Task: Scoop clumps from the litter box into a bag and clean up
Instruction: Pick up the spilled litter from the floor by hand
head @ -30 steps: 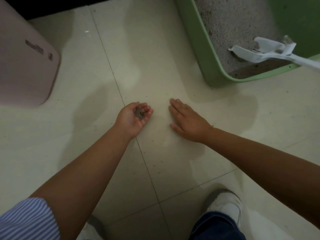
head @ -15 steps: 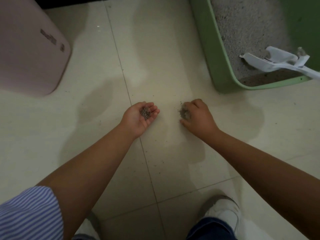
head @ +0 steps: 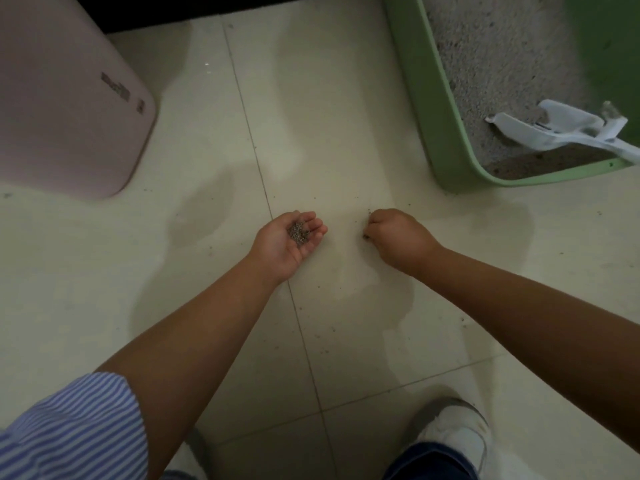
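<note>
Head view: one small heap of spilled litter grains [head: 300,233] lies in the cupped, upturned left hand [head: 287,242]. Just to its right, apart, the right hand [head: 398,237] is curled knuckles-up on the floor [head: 329,116], probably pinching more grains. One green litter box [head: 446,133] holding one white scoop [head: 554,128] sits beyond, nearer the right hand.

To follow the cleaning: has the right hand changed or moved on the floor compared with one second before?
Yes. The right hand lay flat; now its fingers are curled over litter grains, drawn back slightly toward the person, judged against the tile seam beside the left hand.
</note>
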Action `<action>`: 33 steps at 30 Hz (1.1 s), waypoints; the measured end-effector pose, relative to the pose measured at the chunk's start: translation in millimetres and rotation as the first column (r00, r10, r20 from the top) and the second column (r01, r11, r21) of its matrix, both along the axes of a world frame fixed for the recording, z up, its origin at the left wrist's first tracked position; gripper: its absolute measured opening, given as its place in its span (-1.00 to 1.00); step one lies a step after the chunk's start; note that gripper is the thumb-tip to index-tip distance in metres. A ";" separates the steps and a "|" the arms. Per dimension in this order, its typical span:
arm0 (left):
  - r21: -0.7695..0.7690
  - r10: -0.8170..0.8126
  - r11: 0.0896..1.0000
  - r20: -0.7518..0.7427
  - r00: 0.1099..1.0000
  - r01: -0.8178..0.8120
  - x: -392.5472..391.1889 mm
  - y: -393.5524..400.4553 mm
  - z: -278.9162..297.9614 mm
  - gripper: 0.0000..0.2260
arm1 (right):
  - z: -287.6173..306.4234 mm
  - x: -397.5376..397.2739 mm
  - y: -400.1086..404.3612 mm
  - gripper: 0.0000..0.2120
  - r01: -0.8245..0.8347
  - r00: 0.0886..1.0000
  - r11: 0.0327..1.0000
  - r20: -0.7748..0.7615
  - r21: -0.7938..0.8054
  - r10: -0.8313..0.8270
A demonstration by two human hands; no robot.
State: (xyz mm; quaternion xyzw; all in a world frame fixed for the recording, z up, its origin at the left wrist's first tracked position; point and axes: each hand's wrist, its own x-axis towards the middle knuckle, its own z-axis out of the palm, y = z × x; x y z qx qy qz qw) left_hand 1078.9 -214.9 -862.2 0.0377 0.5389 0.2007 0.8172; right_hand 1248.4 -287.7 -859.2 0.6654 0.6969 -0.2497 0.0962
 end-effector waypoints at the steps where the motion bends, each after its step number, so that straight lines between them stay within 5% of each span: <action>1: -0.004 0.004 1.000 0.000 1.000 -0.004 -0.2 0.4 0.3 -0.70 | 2.1 -1.1 2.0 -0.73 -0.018 0.999 1.000 0.027 -0.023 0.018; 8: -0.047 0.063 0.997 0.030 0.998 -0.062 -1.9 2.8 0.6 -0.69 | 6.6 -7.7 13.4 -0.76 -0.061 0.990 0.993 0.123 -0.101 0.073; 13: -0.074 0.073 0.995 0.087 0.993 -0.067 -9.0 3.9 0.0 -0.65 | 11.5 -12.0 21.5 -0.79 0.143 0.986 0.980 0.100 -0.138 -0.130; 17: -0.110 0.076 0.992 0.132 0.988 -0.061 -14.5 2.6 1.1 -0.62 | 28.8 -20.3 30.9 -0.87 0.464 0.865 0.885 -0.192 -0.046 -0.464; 21: -0.103 0.028 0.995 0.133 0.991 -0.015 -14.0 3.6 -0.9 -0.63 | 50.3 -47.8 41.5 -0.87 0.455 0.785 0.890 -0.452 -0.043 -0.423; 24: -0.098 0.015 0.995 0.121 0.992 -0.003 -13.0 3.8 -1.7 -0.63 | 50.8 -49.7 38.6 -0.79 0.336 0.848 0.940 -0.415 -0.062 -0.330; 33: -0.095 0.062 0.994 0.060 0.996 -0.056 -6.1 1.6 2.7 -0.69 | 18.7 -0.6 33.3 -0.77 0.422 0.902 0.903 -0.138 0.083 -0.409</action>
